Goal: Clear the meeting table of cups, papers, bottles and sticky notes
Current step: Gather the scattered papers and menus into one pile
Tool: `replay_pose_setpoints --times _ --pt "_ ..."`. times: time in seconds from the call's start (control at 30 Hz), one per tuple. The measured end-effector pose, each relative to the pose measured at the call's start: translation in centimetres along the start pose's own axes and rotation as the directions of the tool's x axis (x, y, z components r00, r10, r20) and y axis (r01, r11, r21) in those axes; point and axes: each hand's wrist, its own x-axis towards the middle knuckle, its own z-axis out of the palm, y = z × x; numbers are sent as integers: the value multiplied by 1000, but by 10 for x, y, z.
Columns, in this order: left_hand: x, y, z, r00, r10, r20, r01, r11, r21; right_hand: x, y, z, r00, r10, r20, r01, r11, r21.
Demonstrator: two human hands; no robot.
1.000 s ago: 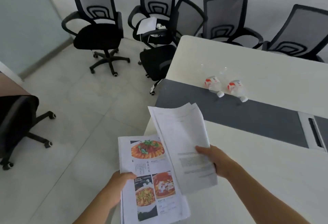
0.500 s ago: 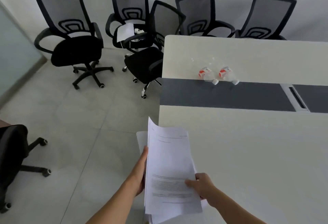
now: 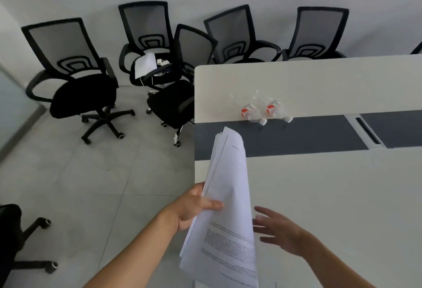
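Note:
A stack of white printed papers (image 3: 228,201) hangs over the near left corner of the white meeting table (image 3: 331,196). My left hand (image 3: 194,205) grips the stack at its left edge, thumb on top. My right hand (image 3: 278,230) hovers just right of the papers with its fingers spread, holding nothing. Two clear plastic bottles with red labels lie on their sides further back on the table, one (image 3: 251,113) beside the other (image 3: 277,109), at the edge of the dark grey centre strip (image 3: 296,137).
Several black mesh office chairs (image 3: 75,77) stand along the far wall and left of the table. One chair seat holds a white sheet and a white cable (image 3: 146,63). Another chair (image 3: 9,230) shows at the lower left. Grey tiled floor (image 3: 91,185) lies to the left.
The two paper bundles were merged into one stack. My right hand has let go of it and opened. My left hand now holds the stack alone, raised and tilted toward the table.

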Motion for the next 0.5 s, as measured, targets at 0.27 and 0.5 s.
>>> replay_pose_setpoints --times 0.27,0.5 --pt "12 70 -25 971 229 -73 -218 968 127 -36 -120 14 884 -466 -33 467 881 72" --pt "54 47 -32 923 301 -241 -248 942 227 -11 -128 9 809 -569 -146 519 810 -273"
